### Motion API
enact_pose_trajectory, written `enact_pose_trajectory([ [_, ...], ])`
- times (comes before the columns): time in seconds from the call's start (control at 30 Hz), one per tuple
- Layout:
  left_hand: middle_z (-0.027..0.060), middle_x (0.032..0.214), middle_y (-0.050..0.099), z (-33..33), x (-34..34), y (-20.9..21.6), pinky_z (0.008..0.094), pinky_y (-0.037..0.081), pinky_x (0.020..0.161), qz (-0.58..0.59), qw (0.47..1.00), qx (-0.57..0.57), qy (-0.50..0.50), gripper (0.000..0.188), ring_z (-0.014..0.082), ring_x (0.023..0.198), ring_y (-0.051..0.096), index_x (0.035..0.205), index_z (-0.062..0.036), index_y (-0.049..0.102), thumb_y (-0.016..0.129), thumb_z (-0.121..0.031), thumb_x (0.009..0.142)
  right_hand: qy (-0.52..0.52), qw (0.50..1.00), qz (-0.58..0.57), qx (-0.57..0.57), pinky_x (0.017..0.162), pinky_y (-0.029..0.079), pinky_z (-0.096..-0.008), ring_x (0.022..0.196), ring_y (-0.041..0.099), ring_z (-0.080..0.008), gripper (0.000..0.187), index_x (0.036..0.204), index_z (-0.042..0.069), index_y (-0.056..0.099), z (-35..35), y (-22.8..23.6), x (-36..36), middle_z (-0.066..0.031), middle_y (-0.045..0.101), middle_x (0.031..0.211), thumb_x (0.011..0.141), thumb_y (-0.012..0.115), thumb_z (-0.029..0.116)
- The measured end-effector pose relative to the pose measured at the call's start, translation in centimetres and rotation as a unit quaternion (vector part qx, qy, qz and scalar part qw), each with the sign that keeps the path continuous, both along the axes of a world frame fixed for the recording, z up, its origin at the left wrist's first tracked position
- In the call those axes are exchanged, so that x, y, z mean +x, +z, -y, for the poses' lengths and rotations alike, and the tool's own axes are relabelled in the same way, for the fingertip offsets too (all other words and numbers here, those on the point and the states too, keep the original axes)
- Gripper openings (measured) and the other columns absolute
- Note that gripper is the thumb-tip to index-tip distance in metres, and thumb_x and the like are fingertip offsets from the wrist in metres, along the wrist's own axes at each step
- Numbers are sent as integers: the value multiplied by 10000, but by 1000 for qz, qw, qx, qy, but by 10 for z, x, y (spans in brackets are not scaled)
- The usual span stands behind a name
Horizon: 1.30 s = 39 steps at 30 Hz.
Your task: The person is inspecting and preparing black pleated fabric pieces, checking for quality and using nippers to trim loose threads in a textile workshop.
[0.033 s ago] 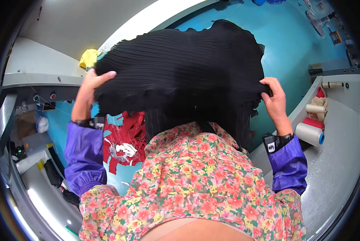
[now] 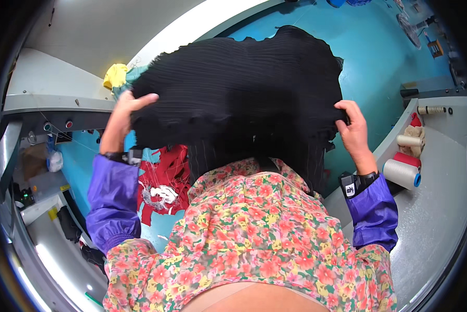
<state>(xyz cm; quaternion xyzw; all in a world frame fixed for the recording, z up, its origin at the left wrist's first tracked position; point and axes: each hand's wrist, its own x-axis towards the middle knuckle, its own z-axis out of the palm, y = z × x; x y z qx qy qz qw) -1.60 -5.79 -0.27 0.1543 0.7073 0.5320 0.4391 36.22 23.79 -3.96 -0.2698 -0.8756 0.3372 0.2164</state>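
Observation:
A wide piece of black ribbed knit fabric point(image 2: 233, 78) with a wavy edge stretches between my hands in front of my body. My left hand point(image 2: 128, 112) grips its left side, the thumb lying on top and the other fingers hidden under the cloth. On the other side, my right hand point(image 2: 354, 122) pinches the fabric's right edge between thumb and bent fingers. Dark cloth with pale thin lines hangs below the knit piece, close to my flowered top.
Red cloth scraps point(image 2: 165, 177) with loose white threads lie below on the left. Yellow cloth point(image 2: 115, 76) rests on the machine ledge. At right, a white thread cone point(image 2: 401, 174) and a red spool point(image 2: 407, 160) lie on a grey surface. The floor point(image 2: 368, 67) is blue-green.
My left hand has shifted slightly right, bringing the fabric's left side inward and uncovering more green cloth beside the yellow. My right hand has barely moved.

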Motion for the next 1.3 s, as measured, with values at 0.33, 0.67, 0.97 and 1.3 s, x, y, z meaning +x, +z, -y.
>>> enact_pose_trajectory([
  [0.33,77,1090,580,28,0,-119,308,486,831,358,928,38,98,361,203,938,597,1124,-8,524,622,-61,781,20,1000,12,18,890,398,-332,1050,493,-275,504,1132,60,503,11,-13,16,-119,481,1129,678,698,157],
  [0.67,76,1044,582,36,9,-59,286,522,737,142,981,112,76,386,150,851,605,1146,-1,500,583,2,768,-1,1000,-9,20,862,416,-332,988,517,-280,428,1037,35,515,15,-22,11,-125,506,1059,621,596,-18],
  [0.97,34,1187,526,83,39,-83,282,402,917,24,999,-25,-25,534,133,1049,503,1267,-19,429,618,26,770,12,999,12,31,813,441,-323,960,545,-271,431,988,48,570,33,4,10,-113,522,1035,582,586,-96],
  [1.3,76,1134,560,58,15,-92,290,402,907,-321,938,-128,-30,506,175,1032,526,1255,-29,439,570,43,773,88,996,-6,4,483,383,-189,592,506,-83,362,999,63,587,43,56,-24,-60,544,1020,660,704,13],
])
